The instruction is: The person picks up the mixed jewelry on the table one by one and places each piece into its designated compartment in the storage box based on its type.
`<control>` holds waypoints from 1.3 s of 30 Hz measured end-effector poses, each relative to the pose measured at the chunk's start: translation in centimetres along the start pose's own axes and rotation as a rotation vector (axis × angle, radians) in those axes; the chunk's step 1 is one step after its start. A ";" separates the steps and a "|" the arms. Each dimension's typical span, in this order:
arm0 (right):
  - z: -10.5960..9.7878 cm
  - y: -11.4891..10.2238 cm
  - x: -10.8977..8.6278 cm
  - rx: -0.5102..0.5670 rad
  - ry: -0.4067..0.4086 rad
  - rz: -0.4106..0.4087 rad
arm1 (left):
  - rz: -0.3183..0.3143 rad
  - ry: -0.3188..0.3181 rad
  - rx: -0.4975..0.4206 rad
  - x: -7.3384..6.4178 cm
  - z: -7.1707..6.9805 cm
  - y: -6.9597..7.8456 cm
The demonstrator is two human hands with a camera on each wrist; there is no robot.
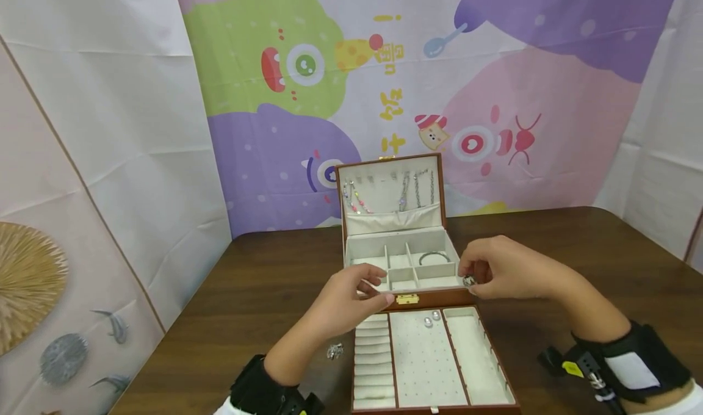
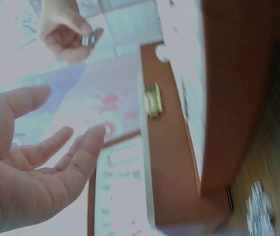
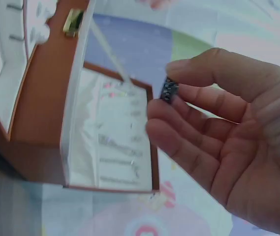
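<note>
Right now, grip: right hand (image 1: 502, 274) pinches one small silver ring (image 1: 468, 281) between thumb and fingertips, over the front right corner of the jewellery box (image 1: 409, 299); left hand (image 1: 346, 302) slack, fingers holding nothing.
Count: two hands, one box, two silver beads (image 1: 431, 318) in the pulled-out drawer (image 1: 478, 354), one bracelet (image 1: 434, 257) in the top tray.
Ring: silvery, glinting, studded edge.
Surroundings: dark wood bench (image 1: 576, 250); glittery piece (image 1: 335, 351) beside the drawer; cartoon monster backdrop (image 1: 494, 67).
</note>
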State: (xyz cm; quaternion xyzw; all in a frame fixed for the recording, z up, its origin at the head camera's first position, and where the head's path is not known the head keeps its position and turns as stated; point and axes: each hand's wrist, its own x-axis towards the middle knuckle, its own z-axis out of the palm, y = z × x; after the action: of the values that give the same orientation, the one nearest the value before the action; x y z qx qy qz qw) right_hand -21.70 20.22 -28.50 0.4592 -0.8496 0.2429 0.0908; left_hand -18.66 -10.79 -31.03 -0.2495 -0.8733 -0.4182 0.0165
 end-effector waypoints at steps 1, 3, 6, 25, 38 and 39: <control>0.2 -0.4 0.1 0.003 0.023 -0.027 | 0.008 -0.002 -0.052 0.2 0.2 0.3; 0.5 -1.1 0.4 0.007 0.070 -0.079 | 0.008 -0.009 -0.149 0.5 0.7 0.9; 1.2 -1.9 0.9 0.029 0.145 -0.167 | 0.001 -0.021 -0.287 1.2 1.4 1.6; 3.7 -4.2 2.3 0.126 0.328 -0.282 | -0.011 -0.080 -0.645 1.8 2.8 3.3; 3.6 -4.2 2.1 0.220 0.328 -0.238 | 0.009 -0.012 -0.555 1.6 2.5 2.7; 3.7 -4.2 2.1 0.220 0.334 -0.234 | 0.004 -0.008 -0.560 1.6 2.5 2.7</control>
State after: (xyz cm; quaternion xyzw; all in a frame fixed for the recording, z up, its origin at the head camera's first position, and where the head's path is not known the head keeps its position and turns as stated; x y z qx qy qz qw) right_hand -19.19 14.93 -29.49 0.5150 -0.7321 0.3947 0.2073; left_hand -18.40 -6.83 -30.29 -0.2477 -0.7233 -0.6422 -0.0554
